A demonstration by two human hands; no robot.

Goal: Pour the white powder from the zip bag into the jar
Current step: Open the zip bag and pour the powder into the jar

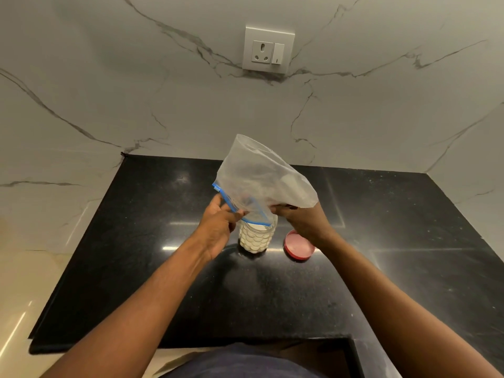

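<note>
A clear zip bag (259, 175) with a blue zip strip is held upside down, its mouth over the open jar (256, 238). The jar is clear with a scale pattern and holds white powder almost to its top. It stands upright on the black counter (152, 241). My left hand (218, 227) pinches the bag's blue zip edge on the left. My right hand (302, 222) grips the bag's right side near its mouth. The bag looks nearly empty, with a white film inside.
A red jar lid (298, 245) lies upside down on the counter just right of the jar, partly behind my right wrist. A white wall socket (268, 49) sits on the marble wall behind. The counter's front edge has a step at the lower right.
</note>
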